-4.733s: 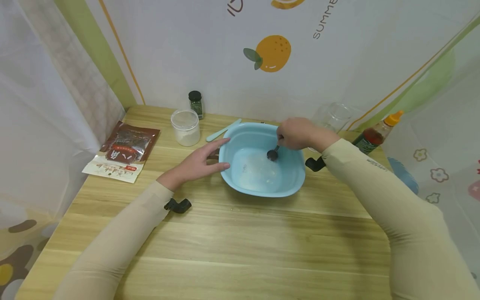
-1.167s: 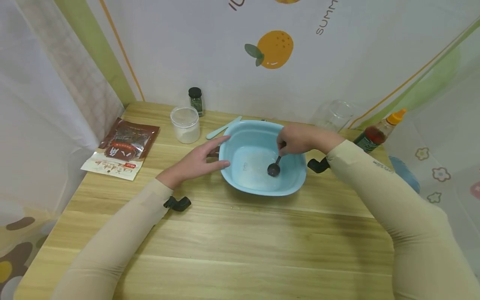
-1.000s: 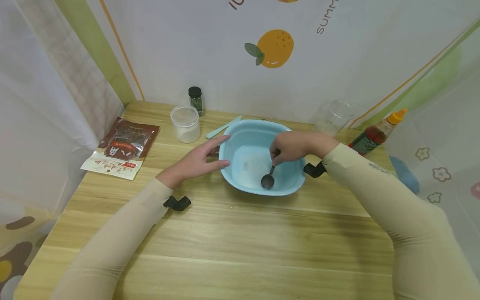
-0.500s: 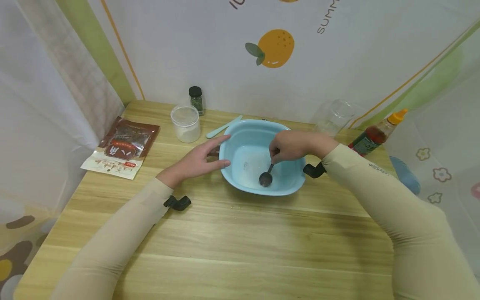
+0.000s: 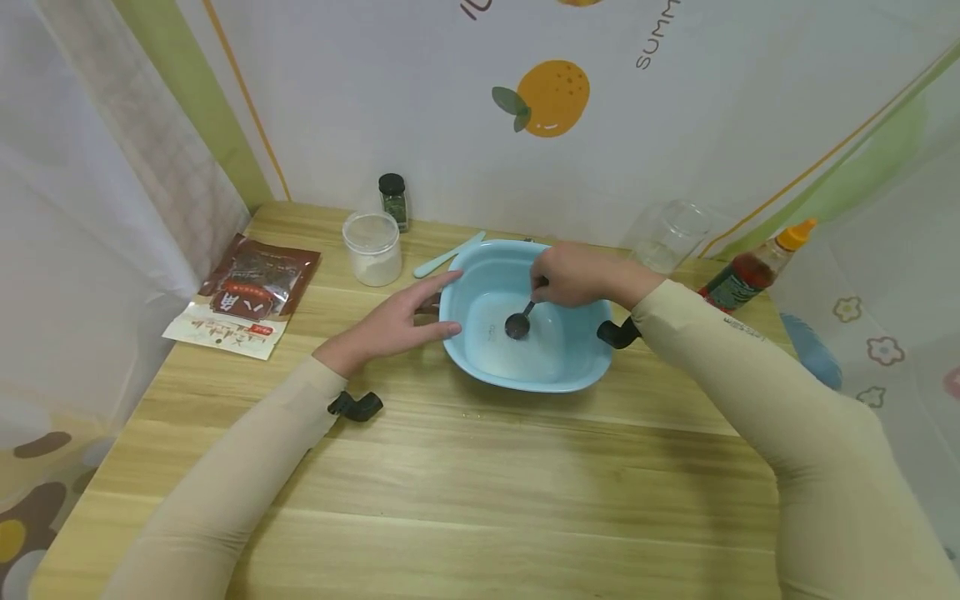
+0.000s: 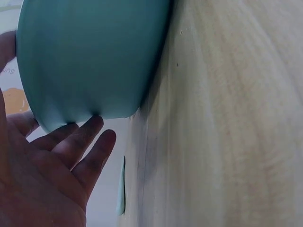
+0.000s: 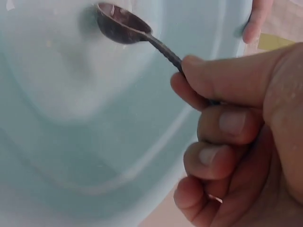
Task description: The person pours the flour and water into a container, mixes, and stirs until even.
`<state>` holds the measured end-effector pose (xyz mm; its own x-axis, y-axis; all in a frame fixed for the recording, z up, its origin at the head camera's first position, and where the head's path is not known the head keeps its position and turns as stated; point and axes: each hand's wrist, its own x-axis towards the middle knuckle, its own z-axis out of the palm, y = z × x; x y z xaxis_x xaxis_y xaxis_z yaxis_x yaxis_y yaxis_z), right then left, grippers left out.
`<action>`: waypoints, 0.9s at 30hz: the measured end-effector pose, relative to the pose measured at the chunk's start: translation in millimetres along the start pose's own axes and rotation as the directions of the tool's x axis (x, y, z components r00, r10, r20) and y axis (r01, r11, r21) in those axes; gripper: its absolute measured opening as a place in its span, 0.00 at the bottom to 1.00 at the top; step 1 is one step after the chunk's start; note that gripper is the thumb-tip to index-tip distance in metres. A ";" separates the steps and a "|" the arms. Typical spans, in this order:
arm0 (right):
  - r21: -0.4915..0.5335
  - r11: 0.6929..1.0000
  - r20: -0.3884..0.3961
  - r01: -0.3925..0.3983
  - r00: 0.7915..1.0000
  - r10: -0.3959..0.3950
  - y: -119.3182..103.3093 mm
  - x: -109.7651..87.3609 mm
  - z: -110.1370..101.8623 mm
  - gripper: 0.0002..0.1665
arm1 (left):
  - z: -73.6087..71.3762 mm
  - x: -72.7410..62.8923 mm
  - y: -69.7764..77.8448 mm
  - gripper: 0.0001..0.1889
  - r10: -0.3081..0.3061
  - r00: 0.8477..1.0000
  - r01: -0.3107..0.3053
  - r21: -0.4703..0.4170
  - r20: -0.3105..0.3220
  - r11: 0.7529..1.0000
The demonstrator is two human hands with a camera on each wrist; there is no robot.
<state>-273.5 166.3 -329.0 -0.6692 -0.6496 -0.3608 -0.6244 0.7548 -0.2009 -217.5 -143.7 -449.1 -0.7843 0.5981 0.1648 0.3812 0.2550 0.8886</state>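
A light-blue plastic basin (image 5: pixel 467 354) stands on the wooden table with cloudy whitish liquid in its bottom. My left hand (image 5: pixel 392 327) rests against the basin's left side, thumb and fingers spread along the rim. In the left wrist view, several fingertips of that hand (image 6: pixel 52 165) touch the basin's outer wall (image 6: pixel 94 56). Over the basin, my right hand (image 5: pixel 573 275) pinches the handle of a small dark spoon (image 5: pixel 517 326). The right wrist view has the spoon's round bowl (image 7: pixel 118 23) low inside the basin, the handle between thumb and index finger; whether it touches the bottom I cannot tell.
Behind the basin lie a pale-blue utensil (image 5: pixel 448 256), a clear jar of white powder (image 5: pixel 372 250) and a black-capped spice jar (image 5: pixel 393 203). A brown-and-white packet (image 5: pixel 251 292) is at left. A glass container (image 5: pixel 671 237) and a yellow-capped sauce bottle (image 5: pixel 750 271) stand at right.
The right hand has shifted the spoon within the basin, first toward the front, then left and slightly back. My left hand keeps its place on the basin.
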 end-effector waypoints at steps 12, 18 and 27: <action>-0.027 1.000 0.024 -0.001 1.000 0.002 -15.4 14.9 -1.1 0.11 | 1.3 -2.0 -1.1 0.52 0.031 0.998 -0.029 -0.029 0.052 0.999; 0.017 0.990 0.093 0.140 0.986 -0.141 -25.2 16.5 4.5 0.09 | -1.4 -1.4 0.5 0.52 0.019 0.999 -0.018 -0.016 0.050 1.000; -0.027 0.996 0.005 0.080 0.997 -0.080 -28.6 28.4 1.7 0.10 | -3.9 -0.1 -0.7 0.52 0.013 0.998 -0.012 -0.020 0.053 1.000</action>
<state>-274.0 126.4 -335.1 -0.6152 -0.7075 -0.3478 -0.6867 0.6976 -0.2044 -219.6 -146.9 -448.1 -0.7519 0.6411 0.1535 0.3811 0.2327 0.8948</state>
